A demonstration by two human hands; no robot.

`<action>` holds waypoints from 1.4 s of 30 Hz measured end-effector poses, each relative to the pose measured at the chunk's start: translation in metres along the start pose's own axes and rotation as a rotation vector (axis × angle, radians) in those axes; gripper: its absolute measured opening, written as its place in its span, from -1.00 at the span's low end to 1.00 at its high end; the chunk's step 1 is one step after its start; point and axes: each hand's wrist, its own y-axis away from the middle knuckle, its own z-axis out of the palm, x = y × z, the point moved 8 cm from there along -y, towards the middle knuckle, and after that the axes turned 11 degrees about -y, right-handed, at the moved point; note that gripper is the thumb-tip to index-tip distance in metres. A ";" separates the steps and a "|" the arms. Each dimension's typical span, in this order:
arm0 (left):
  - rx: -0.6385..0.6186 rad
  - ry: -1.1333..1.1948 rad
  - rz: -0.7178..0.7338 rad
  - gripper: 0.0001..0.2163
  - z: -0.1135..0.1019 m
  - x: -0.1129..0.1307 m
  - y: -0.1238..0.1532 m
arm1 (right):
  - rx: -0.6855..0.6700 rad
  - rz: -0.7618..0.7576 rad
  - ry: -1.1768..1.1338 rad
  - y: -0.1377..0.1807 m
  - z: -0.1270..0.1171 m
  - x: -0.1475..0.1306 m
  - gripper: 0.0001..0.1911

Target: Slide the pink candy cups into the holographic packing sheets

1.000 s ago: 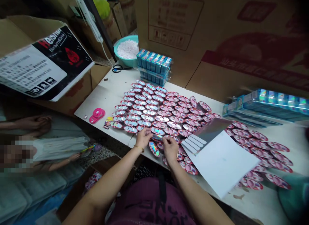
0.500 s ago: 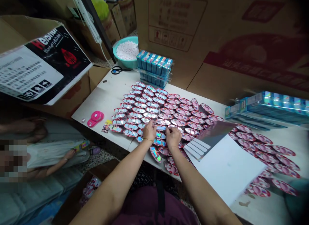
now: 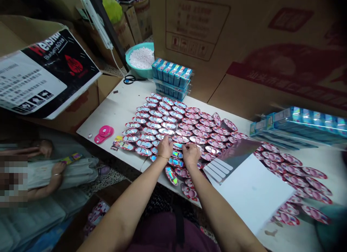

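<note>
Rows of oval pink-and-red pieces (image 3: 200, 139) cover the middle of the white table. Those on the left carry shiny silver stickers, while the ones to the right show bare pink round centres. My left hand (image 3: 165, 148) and my right hand (image 3: 191, 154) face each other over one oval piece, fingers pinched. Between them lies a shiny sticker (image 3: 177, 146), with one hand at each end of it. Beside my right forearm, a silver sticker sheet (image 3: 230, 156) with several pale strip shapes rests on white paper (image 3: 255, 194), over some ovals.
A pink punch-like tool (image 3: 104, 133) lies at the left edge, black scissors (image 3: 131, 79) behind it. Blue packs (image 3: 172, 77) stand at the back, more packs (image 3: 306, 124) at right. A turquoise basin (image 3: 141, 72) holds white bits. Another person (image 3: 48, 176) sits at left.
The view has shifted slightly. My hands stay at the same oval piece, nearly unmoved. At left, the other person's hand has drawn back with a colourful packet.
</note>
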 end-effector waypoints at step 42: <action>-0.477 0.630 0.084 -0.95 0.110 0.159 0.089 | -0.334 -0.820 0.275 -0.001 -0.134 0.134 -0.59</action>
